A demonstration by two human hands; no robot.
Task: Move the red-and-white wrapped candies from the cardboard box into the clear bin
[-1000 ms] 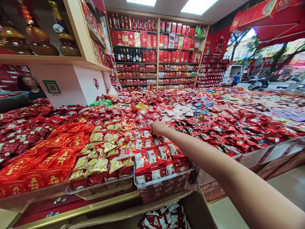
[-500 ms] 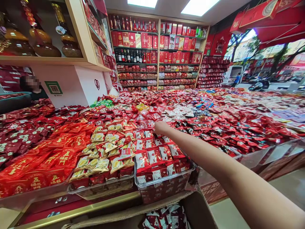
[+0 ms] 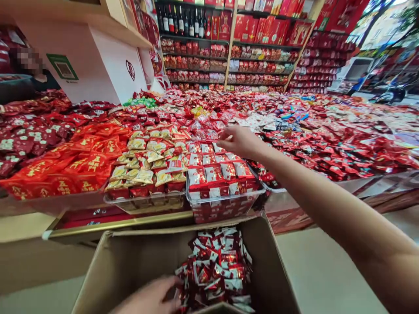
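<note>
Glossy red-and-white foil packets (image 3: 218,266), small, flat and crinkled, lie heaped every which way in an open brown cardboard box (image 3: 262,248) at your feet, showing no shared long axis. Your left hand (image 3: 153,298) rests on the heap's near-left edge, fingers curled onto packets. Your right hand (image 3: 237,140) hovers, fingers loosely spread, over a clear plastic bin (image 3: 225,201) of matching packets in tidy rows.

I see bright, even indoor light, daylight glare at upper right, edges bowed, my near forearm soft.
</note>
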